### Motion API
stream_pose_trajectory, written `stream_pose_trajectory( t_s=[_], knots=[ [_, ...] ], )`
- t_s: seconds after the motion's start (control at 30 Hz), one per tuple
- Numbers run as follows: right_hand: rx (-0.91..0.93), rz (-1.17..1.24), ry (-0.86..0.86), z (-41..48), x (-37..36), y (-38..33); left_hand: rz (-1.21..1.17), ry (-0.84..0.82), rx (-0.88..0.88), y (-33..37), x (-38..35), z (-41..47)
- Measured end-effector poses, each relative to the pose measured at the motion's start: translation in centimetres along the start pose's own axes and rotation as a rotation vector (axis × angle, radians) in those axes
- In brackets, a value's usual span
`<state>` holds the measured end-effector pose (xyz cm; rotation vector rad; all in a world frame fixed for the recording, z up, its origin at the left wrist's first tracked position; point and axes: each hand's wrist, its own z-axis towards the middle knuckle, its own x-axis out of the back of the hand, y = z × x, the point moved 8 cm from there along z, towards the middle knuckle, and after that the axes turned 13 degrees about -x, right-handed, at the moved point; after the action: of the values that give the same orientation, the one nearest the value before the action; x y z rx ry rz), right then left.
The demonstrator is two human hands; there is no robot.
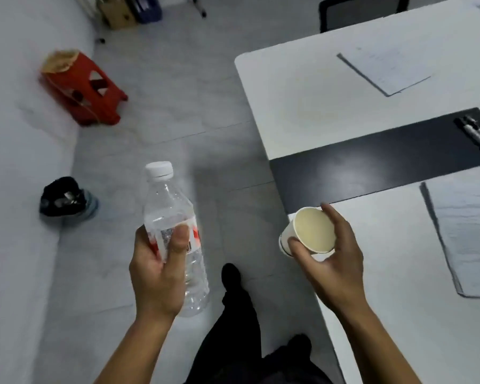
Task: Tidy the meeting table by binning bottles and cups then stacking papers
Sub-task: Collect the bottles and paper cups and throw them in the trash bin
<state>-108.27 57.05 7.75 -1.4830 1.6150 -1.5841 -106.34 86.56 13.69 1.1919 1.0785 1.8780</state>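
My left hand (pixel 157 268) grips a clear plastic bottle (pixel 172 206) with a white cap and red label, held upright over the floor. My right hand (pixel 333 261) holds an empty white paper cup (pixel 312 231), tilted so its mouth faces me, just at the corner of the white meeting table (pixel 302 106). A small bin lined with a black bag (pixel 64 196) stands on the floor by the left wall, with something shiny inside. One sheet of paper (pixel 385 69) lies on the far part of the table, and a stack of papers (pixel 466 234) lies on the near right.
A red plastic stool (pixel 85 90) stands by the left wall, further back than the bin. A black strip (pixel 372 164) runs across the table with two markers (pixel 478 134) at its right end. A black chair (pixel 360 12) sits behind the table. My legs are below.
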Motion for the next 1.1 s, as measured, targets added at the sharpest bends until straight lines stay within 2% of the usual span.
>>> stream_pose_trajectory(
  t_s=[0.17, 0.33, 0.47, 0.6, 0.8, 0.97, 1.1],
  knots=[
    [0.090, -0.093, -0.272, -0.5, -9.3, -4.0, 0.108, 0.284, 0.115, -4.5, 10.6, -1.2],
    [0.192, -0.200, -0.438, 1.1, -19.2, -8.1, 0.118, 0.519, 0.213, -10.5, 16.9, 0.3],
    [0.255, -0.230, -0.491, 3.5, -29.1, -13.0, 0.047, 0.643, 0.245, -15.8, 21.0, 6.4],
    [0.315, -0.217, -0.537, 5.5, -38.1, -19.5, -0.064, 0.742, 0.160, -17.9, 25.7, 15.1],
    [0.373, -0.150, -0.582, 8.0, -50.0, -28.7, -0.005, 0.764, 0.067, -18.8, 31.6, 27.5],
    [0.367, -0.107, -0.652, 12.3, -61.2, -32.6, 0.029, 0.751, 0.089, -23.4, 33.9, 37.1],
    [0.379, -0.076, -0.724, 16.4, -72.2, -35.9, 0.161, 0.801, 0.135, -28.1, 36.7, 44.6]
  ],
)
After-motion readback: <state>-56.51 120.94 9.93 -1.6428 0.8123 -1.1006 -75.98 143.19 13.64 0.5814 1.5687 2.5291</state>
